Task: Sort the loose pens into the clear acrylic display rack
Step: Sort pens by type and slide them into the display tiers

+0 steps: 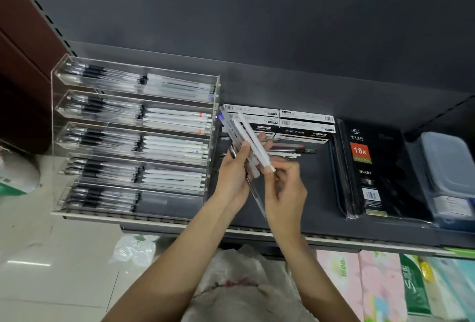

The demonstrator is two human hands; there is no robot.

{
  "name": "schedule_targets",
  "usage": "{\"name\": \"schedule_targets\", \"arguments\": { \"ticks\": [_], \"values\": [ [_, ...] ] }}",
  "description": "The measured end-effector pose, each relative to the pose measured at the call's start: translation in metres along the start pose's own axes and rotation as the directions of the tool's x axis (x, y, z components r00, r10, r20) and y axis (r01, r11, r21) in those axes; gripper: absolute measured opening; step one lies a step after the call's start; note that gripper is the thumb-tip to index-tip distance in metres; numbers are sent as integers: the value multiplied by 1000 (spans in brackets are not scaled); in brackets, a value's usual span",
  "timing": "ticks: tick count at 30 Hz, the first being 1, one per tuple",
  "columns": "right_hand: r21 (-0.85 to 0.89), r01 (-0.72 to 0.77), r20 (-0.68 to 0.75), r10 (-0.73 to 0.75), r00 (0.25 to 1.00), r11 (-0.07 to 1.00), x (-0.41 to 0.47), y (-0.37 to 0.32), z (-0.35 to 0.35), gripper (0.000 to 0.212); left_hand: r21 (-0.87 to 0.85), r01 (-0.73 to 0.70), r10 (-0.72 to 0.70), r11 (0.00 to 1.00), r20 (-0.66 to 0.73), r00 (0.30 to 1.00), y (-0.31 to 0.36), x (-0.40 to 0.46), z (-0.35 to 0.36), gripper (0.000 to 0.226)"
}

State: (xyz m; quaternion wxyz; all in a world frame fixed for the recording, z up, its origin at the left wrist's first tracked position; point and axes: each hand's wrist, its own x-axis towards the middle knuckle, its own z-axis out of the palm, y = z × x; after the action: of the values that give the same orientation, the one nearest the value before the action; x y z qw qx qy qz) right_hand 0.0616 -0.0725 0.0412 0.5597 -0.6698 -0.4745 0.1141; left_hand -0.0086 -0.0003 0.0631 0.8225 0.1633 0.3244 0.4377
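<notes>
A clear acrylic display rack [217, 95] with several tiered trays of black-grip and white pens stands at the left of the dark shelf. My left hand [232, 175] grips a bundle of pens [237, 132], white and clear ones pointing up-left and a dark one sticking down below the palm. My right hand [284, 185] pinches the lower end of one white pen [253, 139] from that bundle. Both hands are just right of the rack. More loose pens [293, 151] lie on the shelf behind my hands.
White and black pen boxes [305, 122] are stacked behind the loose pens. A black 18K diary [372, 167] and a blue-grey plastic case [447, 167] lie to the right. Tissue packs [372, 283] and plastic bags [136, 248] sit below the shelf edge.
</notes>
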Motion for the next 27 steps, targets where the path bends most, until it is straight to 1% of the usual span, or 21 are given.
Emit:
{"name": "schedule_targets", "arguments": {
  "ticks": [3, 6, 8, 10, 13, 15, 17, 19, 20, 21, 23, 24, 25, 27],
  "values": [
    [-15, 0, 48, 1, 999, 1000, -3, -2, -2, 9, 16, -7, 7, 1000, -2, 1000, -1, 0, -1, 34],
    [7, -134, 51, 133, 990, 991, -5, -9, -1, 16, 65, -39, 38, 997, 5, 999, -3, -1, 0, 35],
    [47, -243, 62, 240, 969, 969, -6, -9, 0, 13, 150, -75, 72, 986, 22, 997, -5, -1, 0, 33],
    [68, -295, 86, 289, 953, 953, -7, -10, 0, 11, 251, -98, 96, 963, 22, 995, -8, -1, -2, 31],
    [40, -333, 205, 318, 926, 942, -5, -11, -7, 13, 373, -90, 99, 924, -5, 995, -9, 2, -7, 25],
    [16, -355, 286, 336, 897, 935, 8, -11, -20, 14, 411, -72, 69, 909, 21, 997, -6, 1, -10, 20],
    [-15, -306, 315, 295, 902, 952, 34, -12, -35, 16, 414, -42, 9, 910, 82, 997, -2, -3, -13, 19],
    [-62, -189, 336, 198, 921, 980, 67, -14, -43, 22, 432, -4, -67, 902, 150, 986, 2, -8, -16, 20],
    [-88, -123, 374, 147, 916, 989, 84, -16, -43, 28, 461, 15, -104, 887, 169, 980, 3, -11, -18, 20],
    [-128, -49, 433, 101, 896, 991, 100, -17, -40, 35, 487, 33, -138, 873, 183, 973, 3, -14, -19, 18],
    [-225, 99, 583, 52, 811, 969, 126, -19, -32, 42, 509, 73, -198, 858, 195, 961, 4, -18, -20, 16],
    [-252, 153, 653, 51, 755, 955, 136, -19, -28, 40, 511, 87, -217, 855, 201, 955, 4, -19, -20, 16],
    [-258, 182, 715, 61, 697, 949, 143, -19, -25, 34, 512, 93, -227, 854, 206, 952, 5, -20, -21, 17],
    [-226, 179, 801, 78, 594, 958, 151, -22, -23, 22, 523, 91, -233, 848, 212, 949, 6, -20, -22, 18]
  ]
}}
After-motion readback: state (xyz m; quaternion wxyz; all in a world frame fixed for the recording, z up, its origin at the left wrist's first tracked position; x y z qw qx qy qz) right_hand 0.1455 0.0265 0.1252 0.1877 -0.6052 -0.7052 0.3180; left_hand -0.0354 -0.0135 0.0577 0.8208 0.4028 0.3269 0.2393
